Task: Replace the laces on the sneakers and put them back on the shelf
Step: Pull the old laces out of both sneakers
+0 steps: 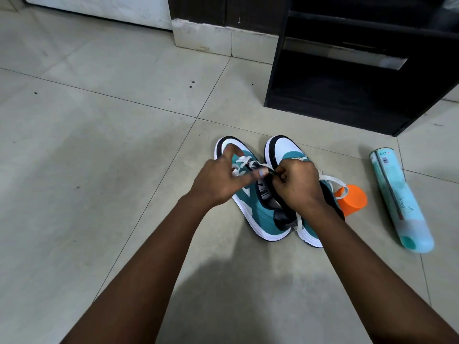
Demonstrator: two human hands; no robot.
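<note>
Sneakers sit side by side on the tiled floor in front of me, toes pointing away, both teal with white toes, black trim and white soles. My left hand hovers over the left sneaker, fingers curled, with the thumb and a fingertip pinching the white lace near the lower eyelets. My right hand is closed over the gap between the two tongues, its fingers pinching a thin dark lace end just beside my left fingertip. I cannot tell which eyelet that end goes through, since my knuckles hide it. The right sneaker lies mostly under my right hand and wrist; a loose white lace loops out from it to the right and lies over an orange cup, which rests on its side touching that sneaker's outer edge. Farther right, well apart from the sneakers, a pale teal cylinder lies on the floor, its teal cap end towards me. Beyond the sneakers and to the right stands a dark shelf, its lower compartment open to me and dark inside. A white skirting block stands to the left of the shelf against the wall.
</note>
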